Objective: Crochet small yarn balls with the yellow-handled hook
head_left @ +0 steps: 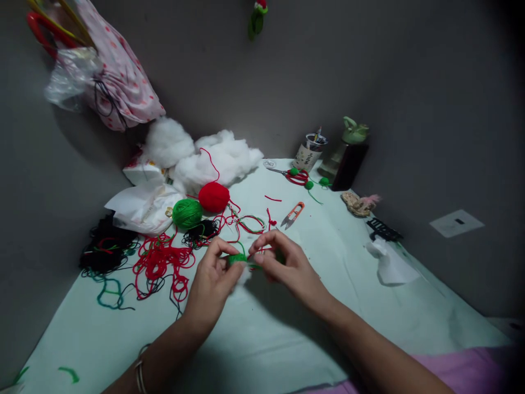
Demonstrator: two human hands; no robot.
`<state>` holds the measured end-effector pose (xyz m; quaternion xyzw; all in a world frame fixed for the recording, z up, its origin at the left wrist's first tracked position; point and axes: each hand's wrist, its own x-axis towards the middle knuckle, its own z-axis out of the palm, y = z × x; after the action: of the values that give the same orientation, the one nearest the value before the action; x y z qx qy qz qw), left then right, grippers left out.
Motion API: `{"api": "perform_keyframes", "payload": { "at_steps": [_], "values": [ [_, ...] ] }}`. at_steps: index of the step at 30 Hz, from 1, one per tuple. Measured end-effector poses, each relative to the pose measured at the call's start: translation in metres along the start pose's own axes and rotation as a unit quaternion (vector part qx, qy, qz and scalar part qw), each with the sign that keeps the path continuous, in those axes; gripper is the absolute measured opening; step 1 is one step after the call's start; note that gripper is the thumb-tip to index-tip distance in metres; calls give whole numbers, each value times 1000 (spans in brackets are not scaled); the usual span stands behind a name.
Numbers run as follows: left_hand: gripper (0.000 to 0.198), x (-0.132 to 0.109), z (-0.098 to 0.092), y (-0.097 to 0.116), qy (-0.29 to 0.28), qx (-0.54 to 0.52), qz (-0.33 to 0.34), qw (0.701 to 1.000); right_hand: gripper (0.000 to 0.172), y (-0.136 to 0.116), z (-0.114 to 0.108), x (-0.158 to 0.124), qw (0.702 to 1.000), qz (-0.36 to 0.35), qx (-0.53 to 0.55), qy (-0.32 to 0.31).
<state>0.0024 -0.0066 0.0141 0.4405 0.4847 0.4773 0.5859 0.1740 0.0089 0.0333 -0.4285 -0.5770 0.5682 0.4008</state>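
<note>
The green piece (pixel 235 258) is in your left hand (pixel 214 276), nearer you than the red ball (pixel 214 197); that grip is closed on it, thumb against fingers, likely to steady it. Your right hand (pixel 291 265) curls in alongside, fingertips drawn close together, perhaps for fine work; whether this grip has hold of anything, I cannot tell. On the desk (pixel 348 273), the snips (pixel 293 215) lie right of the red ball, seemingly for easy reach. The green ball (pixel 187 214) sits just left of it, red yarn (pixel 159 264) spreads left and nearer you, and stuffing (pixel 223 158) is heaped behind it, probably leaving you working room.
</note>
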Motion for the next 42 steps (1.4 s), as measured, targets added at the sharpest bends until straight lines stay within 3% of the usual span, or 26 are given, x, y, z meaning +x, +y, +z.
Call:
{"api": "perform_keyframes", "payload": {
  "at_steps": [3, 8, 13, 18, 23, 27, 29, 31, 34, 36, 38, 42],
  "values": [
    [31, 1, 1, -2, -16, -46, -8, 999, 17, 4, 1, 1, 992, -12, -124, -23],
    [34, 0, 4, -1, -37, -81, -19, 996, 24, 6, 0, 0, 984, -12, -170, -42],
    [32, -2, 1, 0, -76, -109, -12, 991, 27, 2, -2, 2, 992, 1, -123, -33],
    [39, 1, -1, -6, -40, -148, -25, 988, 38, 3, -1, 2, 997, 32, -48, -43],
    [29, 2, 4, -8, -49, -160, -56, 984, 43, 11, 3, 2, 998, 42, -12, -49],
    [25, 1, 7, -5, -41, -185, -50, 981, 33, 10, 0, 5, 994, -6, -79, -69],
    [23, 2, 5, -2, -11, -185, -39, 982, 22, 6, -9, 7, 976, -65, -203, -39],
    [22, 3, 1, 1, 21, -177, -28, 984, 15, 2, -23, 10, 928, -91, -361, 23],
    [26, 4, -4, 3, 35, -172, -29, 984, 17, 0, -47, 14, 810, -3, -583, 61],
    [29, 4, -6, 1, 22, -168, -34, 985, 22, 1, -59, 16, 766, 60, -638, 47],
    [32, 3, -7, -2, 8, -153, -33, 988, 23, 4, -66, 16, 764, 82, -639, 32],
    [33, 1, -10, -5, -12, -74, -20, 997, 17, 8, -68, 17, 792, 73, -606, -3]
  ]
}}
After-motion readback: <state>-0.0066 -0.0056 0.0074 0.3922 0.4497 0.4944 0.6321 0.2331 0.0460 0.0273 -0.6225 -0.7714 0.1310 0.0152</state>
